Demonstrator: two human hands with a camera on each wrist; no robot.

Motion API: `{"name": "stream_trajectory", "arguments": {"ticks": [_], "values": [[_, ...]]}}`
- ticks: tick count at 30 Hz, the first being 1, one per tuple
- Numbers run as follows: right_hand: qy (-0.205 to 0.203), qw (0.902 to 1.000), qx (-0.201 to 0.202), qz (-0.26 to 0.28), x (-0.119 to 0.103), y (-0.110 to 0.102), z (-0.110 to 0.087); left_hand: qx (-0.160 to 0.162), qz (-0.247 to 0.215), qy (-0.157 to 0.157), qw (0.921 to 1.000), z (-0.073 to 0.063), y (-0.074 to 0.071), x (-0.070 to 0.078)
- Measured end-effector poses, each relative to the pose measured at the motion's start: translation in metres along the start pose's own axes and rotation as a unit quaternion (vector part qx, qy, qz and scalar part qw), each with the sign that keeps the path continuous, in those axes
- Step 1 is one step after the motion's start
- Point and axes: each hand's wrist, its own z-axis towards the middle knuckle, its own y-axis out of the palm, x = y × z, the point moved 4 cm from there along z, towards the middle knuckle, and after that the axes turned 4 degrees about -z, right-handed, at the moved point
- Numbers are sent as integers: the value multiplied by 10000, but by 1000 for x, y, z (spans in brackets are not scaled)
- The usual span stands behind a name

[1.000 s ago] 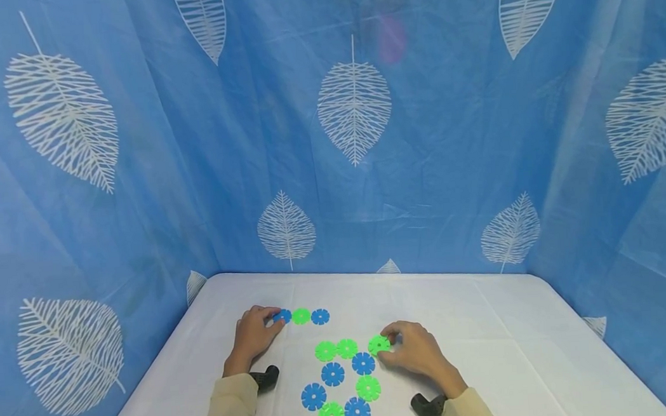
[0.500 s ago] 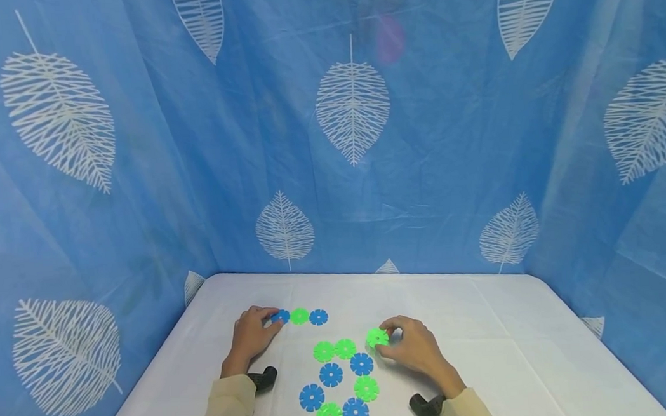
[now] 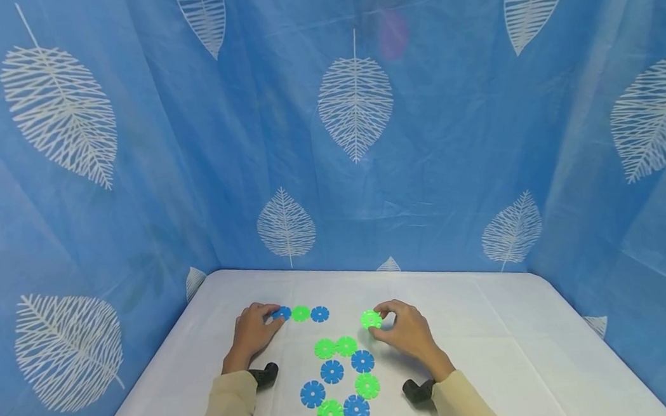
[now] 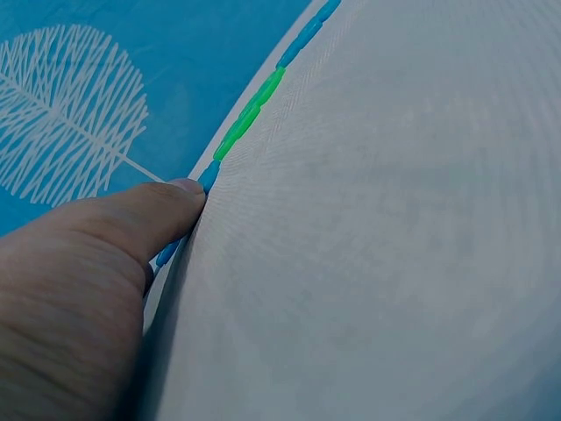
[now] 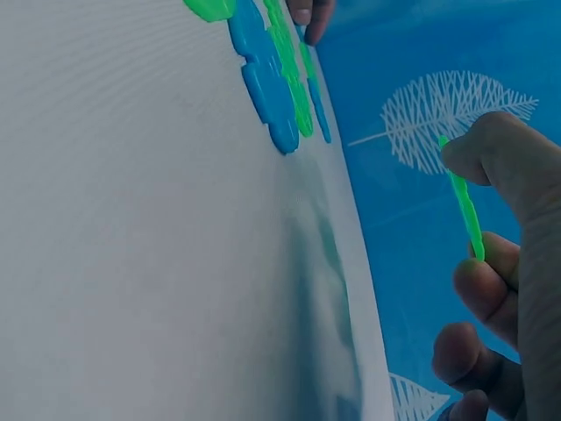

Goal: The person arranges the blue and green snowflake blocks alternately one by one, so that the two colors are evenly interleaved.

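My left hand has thumb and finger on opposite edges of a blue notched building disc, the left end of a short row on the table. A green disc and another blue disc continue that row to the right. Pinched by its edge between the thumb and fingers of my right hand is a green notched building disc. In the right wrist view this green disc stands clear of the tabletop, seen edge-on. Its shadow falls on the cloth below.
Nearer the front lie several more discs, a green pair at the top and alternating blue and green ones in a loop below. A white cloth covers the table. Blue leaf-print curtains enclose the back and sides.
My right hand has lifted the green disc off the table and carried it away from me and slightly left, towards the row. The left hand stays at the blue disc.
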Motion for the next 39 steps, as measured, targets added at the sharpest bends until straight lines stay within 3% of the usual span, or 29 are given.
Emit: {"name": "stream_trajectory", "arguments": {"ticks": [19, 39], "values": [[-79, 9999, -151, -18, -18, 19, 36, 5, 10, -75, 10000, 2, 2, -7], [-132, 9999, -44, 9, -23, 30, 52, 33, -26, -64, 10000, 1, 2, -1]]}}
